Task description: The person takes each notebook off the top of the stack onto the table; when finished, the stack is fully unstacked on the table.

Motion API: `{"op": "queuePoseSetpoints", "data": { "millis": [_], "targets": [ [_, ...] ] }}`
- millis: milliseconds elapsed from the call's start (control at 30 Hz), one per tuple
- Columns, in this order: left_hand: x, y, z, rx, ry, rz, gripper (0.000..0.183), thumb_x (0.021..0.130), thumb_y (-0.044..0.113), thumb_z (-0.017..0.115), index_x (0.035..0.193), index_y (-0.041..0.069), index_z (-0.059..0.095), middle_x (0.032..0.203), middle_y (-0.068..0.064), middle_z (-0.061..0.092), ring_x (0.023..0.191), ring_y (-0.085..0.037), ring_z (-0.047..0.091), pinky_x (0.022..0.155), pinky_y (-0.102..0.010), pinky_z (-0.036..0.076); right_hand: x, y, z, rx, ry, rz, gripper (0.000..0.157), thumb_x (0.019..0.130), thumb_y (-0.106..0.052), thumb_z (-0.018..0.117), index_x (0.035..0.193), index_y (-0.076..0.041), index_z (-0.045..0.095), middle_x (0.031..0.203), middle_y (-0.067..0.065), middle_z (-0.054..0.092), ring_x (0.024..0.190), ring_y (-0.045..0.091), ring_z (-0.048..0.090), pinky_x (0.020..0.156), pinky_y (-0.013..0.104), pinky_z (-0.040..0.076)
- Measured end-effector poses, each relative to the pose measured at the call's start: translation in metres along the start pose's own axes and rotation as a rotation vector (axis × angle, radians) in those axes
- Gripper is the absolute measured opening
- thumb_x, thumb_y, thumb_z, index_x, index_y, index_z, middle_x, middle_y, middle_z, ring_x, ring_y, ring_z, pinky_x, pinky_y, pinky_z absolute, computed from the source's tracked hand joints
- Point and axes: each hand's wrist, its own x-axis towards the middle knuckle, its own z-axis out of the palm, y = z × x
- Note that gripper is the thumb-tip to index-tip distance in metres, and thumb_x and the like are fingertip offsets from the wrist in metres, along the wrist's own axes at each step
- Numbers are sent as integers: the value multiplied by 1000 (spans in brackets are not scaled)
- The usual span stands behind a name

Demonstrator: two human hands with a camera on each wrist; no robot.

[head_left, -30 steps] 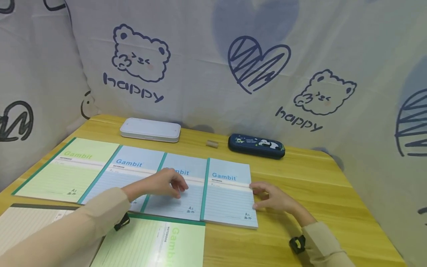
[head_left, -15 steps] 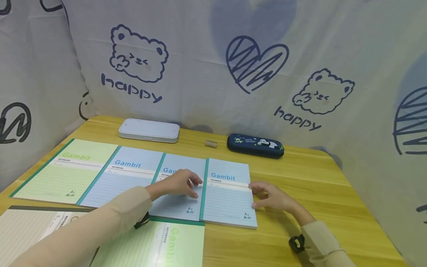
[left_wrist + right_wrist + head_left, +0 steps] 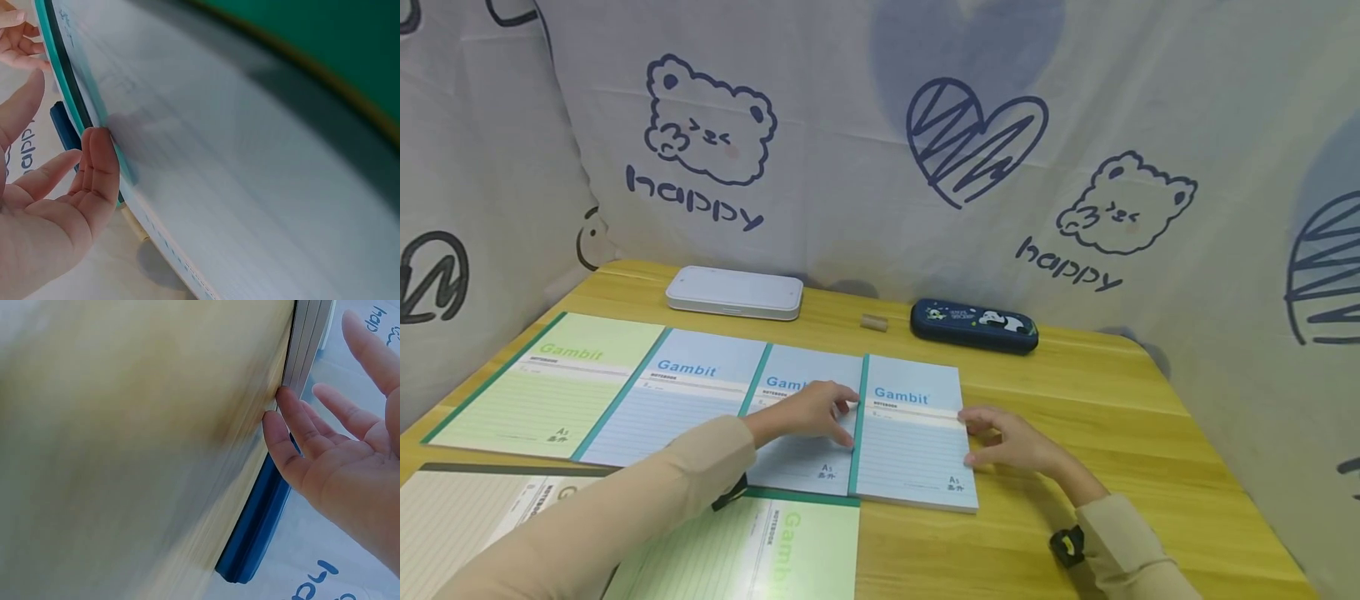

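In the head view, a blue notebook [image 3: 910, 454] with a green spine lies at the right end of a row. Its right edge shows several stacked layers [image 3: 306, 350] in the right wrist view. My left hand [image 3: 808, 410] reaches over the neighbouring blue notebook [image 3: 801, 467], fingertips right at the green spine. On the opposite side, my right hand [image 3: 1018, 442] has its fingertips against the right edge. Both hands have loosely bent fingers, thumbs apart, with neither gripping anything. Another blue notebook [image 3: 700, 404] and a light green one [image 3: 553, 400] continue the row leftward.
Nearer the front lie a green notebook [image 3: 820, 542] and a beige one [image 3: 460, 508], partly under my left sleeve. Along the back of the wooden table [image 3: 1120, 417] are a white case [image 3: 735, 292], a small tan piece [image 3: 874, 322] and a navy panda pencil case [image 3: 973, 327].
My left hand has slid rightward across the neighbouring blue notebook to the spine of the rightmost one. The right hand has stayed at the right edge.
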Motion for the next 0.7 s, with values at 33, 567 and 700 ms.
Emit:
{"op": "queuePoseSetpoints", "data": {
  "millis": [33,567,700],
  "targets": [
    [0,0,1,3,0,-2,65,65,17,79,123,3,53,96,-3,57,85,-16,52,75,-29,44,0,0,0,-2,1,-2,59,79,-14,68,126,10,41,125,28,40,108,40,44,88,49,39],
    [5,-2,6,64,-21,-6,73,61,17,81,125,4,50,102,-8,57,92,-20,53,82,-35,42,8,-7,6,-7,23,23,61,76,-12,71,123,13,41,99,19,53,80,22,51,69,29,44],
    [5,-2,6,57,-21,-19,74,61,17,81,126,5,48,101,-7,56,92,-20,52,82,-35,43,12,-8,9,-52,20,1,62,76,-11,71,122,15,40,91,14,54,66,15,45,57,22,39]
  ]
}}
